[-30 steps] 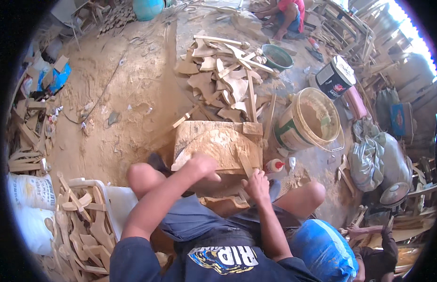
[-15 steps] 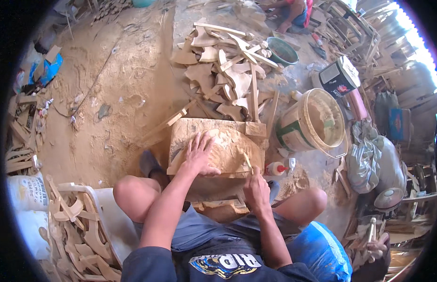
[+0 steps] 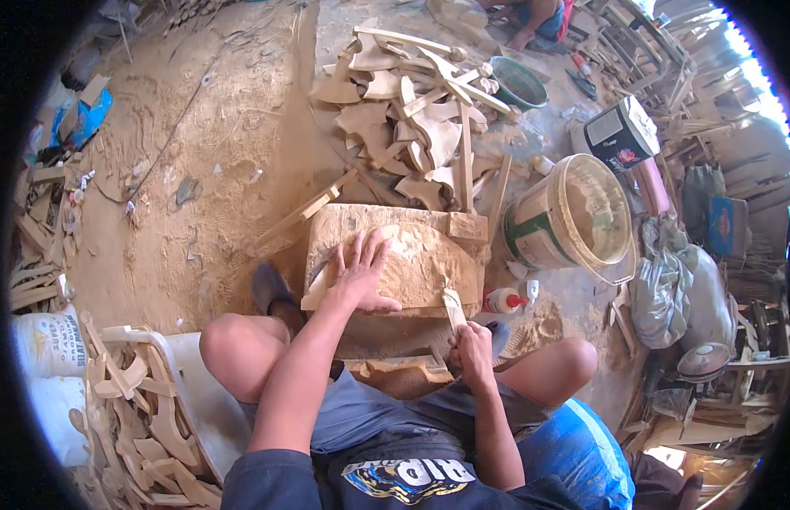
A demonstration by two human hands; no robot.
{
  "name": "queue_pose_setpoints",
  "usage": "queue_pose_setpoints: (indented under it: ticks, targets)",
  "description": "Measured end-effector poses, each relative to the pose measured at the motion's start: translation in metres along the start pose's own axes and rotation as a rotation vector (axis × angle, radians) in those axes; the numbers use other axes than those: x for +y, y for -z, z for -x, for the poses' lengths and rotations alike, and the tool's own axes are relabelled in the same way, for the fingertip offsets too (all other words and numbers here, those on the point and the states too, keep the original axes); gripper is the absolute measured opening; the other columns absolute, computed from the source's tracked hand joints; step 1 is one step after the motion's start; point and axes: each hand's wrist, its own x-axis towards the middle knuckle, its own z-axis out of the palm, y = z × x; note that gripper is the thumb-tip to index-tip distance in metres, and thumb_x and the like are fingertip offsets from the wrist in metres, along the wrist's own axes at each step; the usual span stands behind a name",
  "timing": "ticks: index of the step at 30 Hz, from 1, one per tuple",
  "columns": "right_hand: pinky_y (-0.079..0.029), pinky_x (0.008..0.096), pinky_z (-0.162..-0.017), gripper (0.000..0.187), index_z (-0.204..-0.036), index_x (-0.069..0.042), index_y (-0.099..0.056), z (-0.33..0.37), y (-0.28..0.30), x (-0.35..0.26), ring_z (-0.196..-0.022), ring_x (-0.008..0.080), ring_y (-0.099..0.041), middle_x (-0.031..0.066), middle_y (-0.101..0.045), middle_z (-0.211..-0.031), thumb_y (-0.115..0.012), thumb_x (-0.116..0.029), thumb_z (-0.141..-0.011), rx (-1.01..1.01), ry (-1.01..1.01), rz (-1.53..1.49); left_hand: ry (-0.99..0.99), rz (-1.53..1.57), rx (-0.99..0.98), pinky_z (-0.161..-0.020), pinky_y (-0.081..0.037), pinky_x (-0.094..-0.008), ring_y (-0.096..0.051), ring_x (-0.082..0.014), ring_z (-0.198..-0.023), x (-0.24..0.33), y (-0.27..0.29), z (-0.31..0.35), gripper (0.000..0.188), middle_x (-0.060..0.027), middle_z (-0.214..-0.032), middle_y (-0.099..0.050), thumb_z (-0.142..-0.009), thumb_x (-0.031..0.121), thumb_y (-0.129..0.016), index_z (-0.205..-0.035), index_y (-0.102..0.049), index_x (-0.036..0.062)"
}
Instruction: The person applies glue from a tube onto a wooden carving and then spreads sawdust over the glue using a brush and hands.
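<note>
A pale, curved-edged wooden board (image 3: 424, 268) lies on a thick wooden block (image 3: 327, 223) in front of my knees. My left hand (image 3: 358, 276) rests flat on the board's left part, fingers spread. My right hand (image 3: 473, 350) is closed round the lower end of a flat, pale, blade-like tool (image 3: 455, 311), whose exact kind I cannot make out. The tool's far tip meets the board's near right edge. A small wooden block (image 3: 468, 227) sits at the far right corner of the thick block. Wood dust lies over the board.
Beyond the block lies a heap of cut wooden pieces (image 3: 429, 127). To the right stand a large dusty bucket (image 3: 535, 225) and a white bottle with a red cap (image 3: 502, 300). More cut pieces (image 3: 161, 416) fill a white container (image 3: 199, 382) at my left. Another person (image 3: 543, 21) sits at the far right.
My right hand has drawn slightly back toward me, and more of the tool's flat face shows. My left hand stays on the board. Another hand holding wood at lower right has gone from view.
</note>
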Motion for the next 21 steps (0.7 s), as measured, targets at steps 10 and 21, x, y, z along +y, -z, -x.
queue_pose_setpoints:
  ticks: [10, 21]
  targets:
    - [-0.051, 0.0398, -0.056, 0.018, -0.113, 0.002, -0.062, -0.017, -0.024, -0.022, -0.058, 0.0300, -0.060, 0.0139, -0.063, -0.077, -0.050, -0.010, -0.106, 0.124, 0.388, 0.301, 0.020, -0.023, -0.043, -0.128, 0.005, -0.0709, 0.013, -0.0407, -0.166, 0.004, 0.004, 0.001, 0.156, -0.0139, -0.182, 0.011, -0.061, 0.079, -0.087, -0.175, 0.000, 0.0162]
    - [-0.057, 0.0388, -0.088, 0.060, -0.151, 0.008, -0.051, -0.001, -0.044, -0.005, -0.105, 0.0352, -0.065, 0.0244, -0.063, -0.115, -0.060, -0.003, -0.093, 0.284, 0.648, 1.411, 0.001, -0.014, -0.027, -0.127, 0.006, -0.0722, 0.012, -0.0418, -0.166, 0.005, 0.002, -0.001, 0.157, -0.0153, -0.182, 0.011, -0.061, 0.077, -0.088, -0.175, 0.001, 0.0160]
